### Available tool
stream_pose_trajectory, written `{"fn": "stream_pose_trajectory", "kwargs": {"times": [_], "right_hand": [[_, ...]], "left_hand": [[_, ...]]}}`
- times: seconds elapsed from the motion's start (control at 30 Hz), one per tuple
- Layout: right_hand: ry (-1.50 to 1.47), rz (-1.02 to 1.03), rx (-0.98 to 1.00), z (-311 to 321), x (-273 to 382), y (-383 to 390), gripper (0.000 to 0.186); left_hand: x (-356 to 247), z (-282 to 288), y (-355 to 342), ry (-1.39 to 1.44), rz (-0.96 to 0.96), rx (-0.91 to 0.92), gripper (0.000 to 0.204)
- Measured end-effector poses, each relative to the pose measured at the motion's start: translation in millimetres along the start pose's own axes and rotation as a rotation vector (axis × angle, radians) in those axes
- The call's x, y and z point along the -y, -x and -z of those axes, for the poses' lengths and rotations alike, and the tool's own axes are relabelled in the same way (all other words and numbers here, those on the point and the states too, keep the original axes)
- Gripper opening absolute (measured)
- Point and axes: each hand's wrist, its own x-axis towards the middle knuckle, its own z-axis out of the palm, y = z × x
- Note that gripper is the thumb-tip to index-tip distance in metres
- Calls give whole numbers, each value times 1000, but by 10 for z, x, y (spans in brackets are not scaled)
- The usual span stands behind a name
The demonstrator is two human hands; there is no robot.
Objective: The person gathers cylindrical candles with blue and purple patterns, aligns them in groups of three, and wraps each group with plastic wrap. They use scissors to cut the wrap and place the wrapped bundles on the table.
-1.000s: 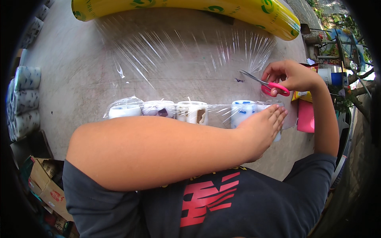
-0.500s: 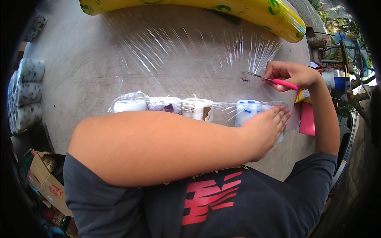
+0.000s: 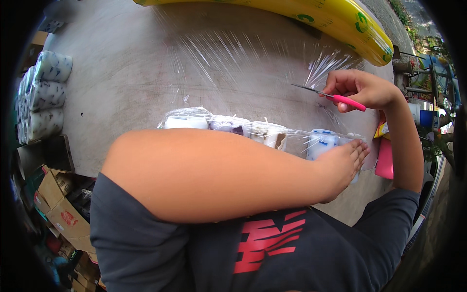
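Note:
My right hand grips a pair of pink-handled scissors, thin blades pointing left over the clear plastic film. Stretched and creased, the film runs from the yellow printed roll at the far side to a row of white cylindrical rolls. My left forearm crosses in front of this row and hides much of it. Flat, with fingers extended, my left hand presses on the wrapped right end, beside a blue-marked roll. Farther left are a roll with a brown patch and a plain white one.
Wrapped packs of white rolls stand at the left edge of the grey surface. An open cardboard box lies lower left. Past my right hand are a pink item and a blue container.
The view has shifted, so the scene sits farther right. My right hand and the scissors have moved left along the film, which bunches more near them. My left hand stays on the rolls.

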Motion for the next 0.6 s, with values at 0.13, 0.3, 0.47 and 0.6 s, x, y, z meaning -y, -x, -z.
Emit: {"fn": "stream_pose_trajectory", "kwargs": {"times": [0.13,0.3,0.47,0.6], "right_hand": [[68,-25,9,-92,196,-169,36],[83,12,52,-150,331,-345,39],[102,23,71,-239,500,-492,37],[81,-39,83,-306,660,-608,36]], "left_hand": [[7,1,-14,10,9,12,70],[-16,-18,-51,-5,-3,43,69],[-8,11,-67,-22,1,77,71],[-10,-3,-95,-20,-15,103,73]]}}
